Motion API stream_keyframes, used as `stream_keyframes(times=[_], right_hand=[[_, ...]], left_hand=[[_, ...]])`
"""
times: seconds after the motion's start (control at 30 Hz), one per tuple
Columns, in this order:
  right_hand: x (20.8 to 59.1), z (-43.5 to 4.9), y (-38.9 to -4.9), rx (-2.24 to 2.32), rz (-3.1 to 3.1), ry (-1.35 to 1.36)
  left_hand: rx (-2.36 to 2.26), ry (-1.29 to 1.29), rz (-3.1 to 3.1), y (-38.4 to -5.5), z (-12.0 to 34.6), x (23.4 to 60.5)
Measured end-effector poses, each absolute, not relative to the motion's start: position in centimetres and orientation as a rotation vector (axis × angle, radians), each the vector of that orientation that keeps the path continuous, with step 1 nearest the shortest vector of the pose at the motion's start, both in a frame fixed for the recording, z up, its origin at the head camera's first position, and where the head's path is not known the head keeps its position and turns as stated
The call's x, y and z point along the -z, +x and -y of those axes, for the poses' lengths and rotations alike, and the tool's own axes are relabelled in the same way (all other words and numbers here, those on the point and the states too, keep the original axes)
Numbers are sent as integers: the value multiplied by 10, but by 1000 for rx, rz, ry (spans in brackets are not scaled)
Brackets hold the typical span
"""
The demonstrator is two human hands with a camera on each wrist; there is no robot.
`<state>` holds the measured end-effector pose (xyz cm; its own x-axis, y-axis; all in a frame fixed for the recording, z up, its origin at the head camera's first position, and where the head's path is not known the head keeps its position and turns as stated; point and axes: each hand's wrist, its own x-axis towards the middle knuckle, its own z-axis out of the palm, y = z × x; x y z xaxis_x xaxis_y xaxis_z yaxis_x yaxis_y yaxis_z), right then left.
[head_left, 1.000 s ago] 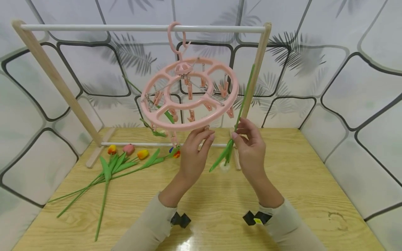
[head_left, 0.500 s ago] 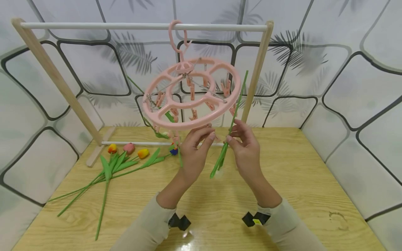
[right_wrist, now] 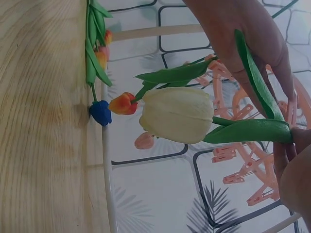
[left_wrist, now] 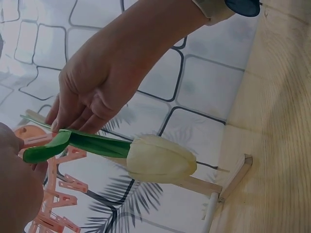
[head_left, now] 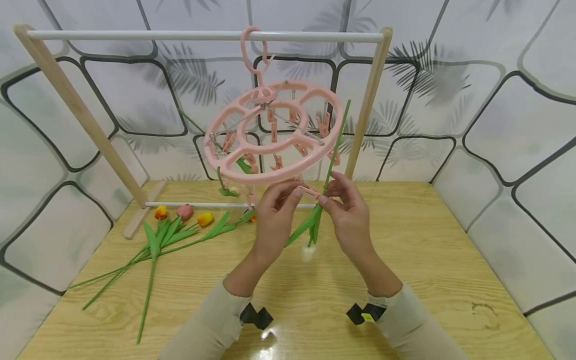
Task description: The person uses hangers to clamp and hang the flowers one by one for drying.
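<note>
A round pink clip hanger point(head_left: 270, 177) hangs tilted from a white rail. Below its near rim, my left hand point(head_left: 275, 220) pinches one of its pink clothespins point(head_left: 309, 191), which points towards my right hand. My right hand point(head_left: 350, 215) pinches the green stem of an artificial tulip point(head_left: 339, 135) just above its leaves, fingertips right at the clothespin's end. The tulip is upside down; its cream-white head point(left_wrist: 162, 159) hangs below the hands, large in both wrist views. In the right wrist view a green leaf point(right_wrist: 257, 77) overlaps my left hand.
Several tulips point(head_left: 154, 250) lie on the wooden table point(head_left: 405, 300) at the left. Other upside-down tulips, one with an orange head point(right_wrist: 122, 103), hang from the hanger's left side. A wooden-legged stand point(head_left: 370, 100) with the white rail point(head_left: 135, 35) spans the back, before a patterned wall.
My right hand has moved left with the white tulip, close to my left hand. The clothespin in my left hand has swung out and now shows between both hands.
</note>
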<state>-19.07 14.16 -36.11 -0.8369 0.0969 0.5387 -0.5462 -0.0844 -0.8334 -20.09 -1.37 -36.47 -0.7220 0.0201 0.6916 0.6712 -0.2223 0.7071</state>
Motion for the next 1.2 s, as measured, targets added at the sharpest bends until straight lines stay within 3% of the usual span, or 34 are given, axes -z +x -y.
stream_keyframes(times=[0.73, 1.2], right_hand=[[366, -138, -190, -1843, 1678, 673], [371, -136, -192, -1767, 1659, 675]], left_hand=[[2139, -608, 1571, -200, 17, 359], [2244, -705, 1469, -201, 14, 362]])
